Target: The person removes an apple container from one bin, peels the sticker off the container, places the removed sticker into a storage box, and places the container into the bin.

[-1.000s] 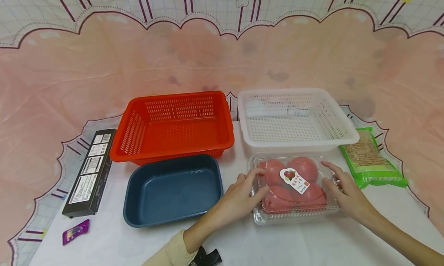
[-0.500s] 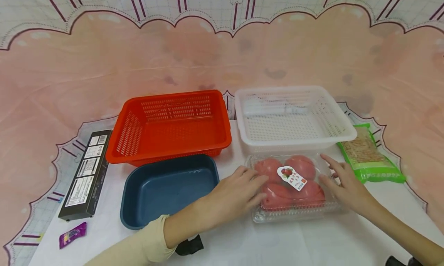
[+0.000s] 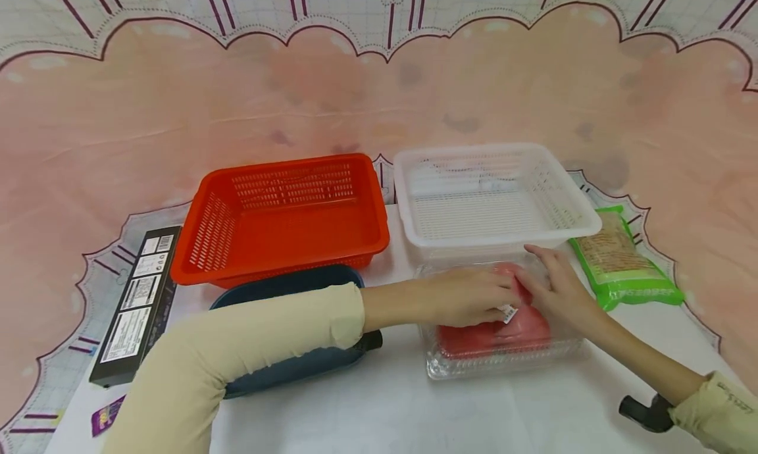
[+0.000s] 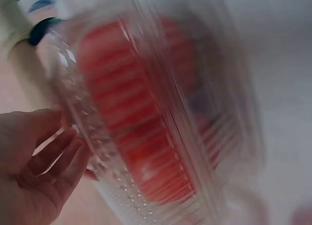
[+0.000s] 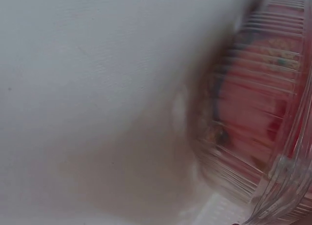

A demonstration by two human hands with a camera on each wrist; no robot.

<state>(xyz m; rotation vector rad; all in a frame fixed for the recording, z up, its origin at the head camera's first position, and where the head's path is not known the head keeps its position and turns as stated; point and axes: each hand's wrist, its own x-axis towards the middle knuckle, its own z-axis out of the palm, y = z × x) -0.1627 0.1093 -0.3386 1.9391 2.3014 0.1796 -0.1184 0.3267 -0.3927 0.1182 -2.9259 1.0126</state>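
Observation:
A clear plastic clamshell box (image 3: 500,368) of round pink-red fruits (image 3: 474,339) sits at the front right of the white table. My left hand (image 3: 474,298) lies across its lid, fingers pointing right and covering most of the white label (image 3: 508,314). In the left wrist view the fingers (image 4: 61,154) curl loosely beside the ribbed side, with nothing between them. From the right, my right hand (image 3: 565,289) reaches the box's far right corner, index finger extended, thumb over the lid close to the left fingertips. The right wrist view shows the box's ribbed wall (image 5: 258,108) without fingers.
Behind the box stands a white basket (image 3: 497,233); an orange-red basket (image 3: 284,243) is to its left. A blue tub (image 3: 296,375) lies partly under my left sleeve. A green bag (image 3: 630,270) is at right, a long black box (image 3: 136,302) and purple packet (image 3: 106,416) at left.
My left hand has moved right from the box's left edge to over its label, the forearm now crossing the blue tub. The right thumb and index finger have shifted slightly; the head view panned right.

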